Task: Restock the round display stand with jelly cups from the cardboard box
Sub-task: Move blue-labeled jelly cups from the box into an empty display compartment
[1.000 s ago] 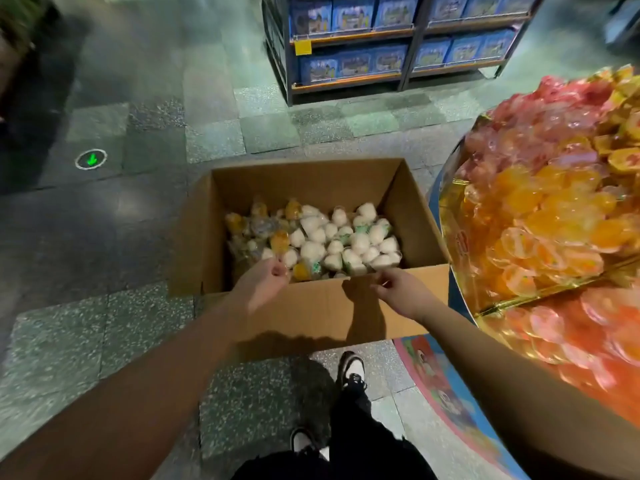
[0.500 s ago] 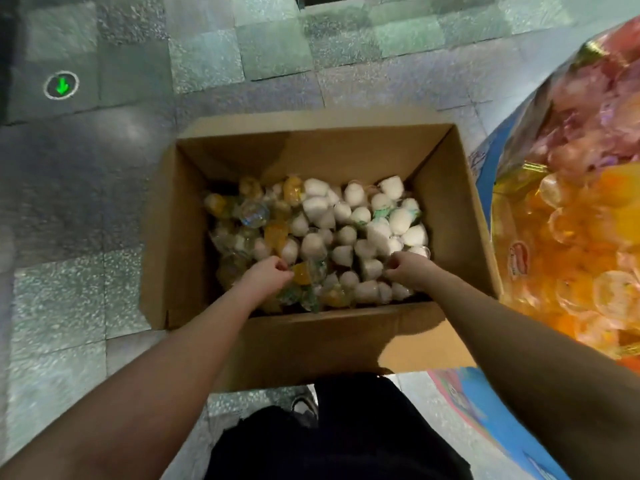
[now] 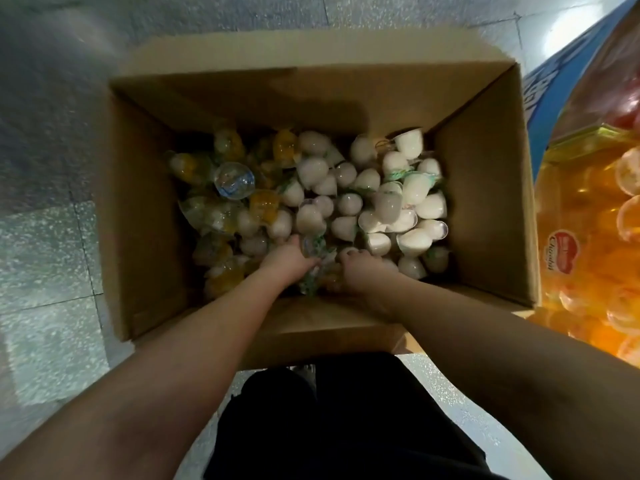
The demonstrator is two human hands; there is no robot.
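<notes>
Now both hands (image 3: pixel 289 261) among boxed jelly cups (image 3: pixel 367 202).

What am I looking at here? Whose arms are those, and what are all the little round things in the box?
The picture comes from a camera worn on a person's head, looking down, so you see that person's own two bare arms. There is no robot. On the floor stands an open cardboard box. Inside lies a heap of small jelly cups: white ones mostly on the right, yellow ones and clear ones toward the left. The left hand and the right hand are both down among the cups at the near side of the box, fingers curled in the pile. Whether each has really closed on a cup is hidden. At the right edge you see part of the round display stand, full of orange jelly cups.
</notes>
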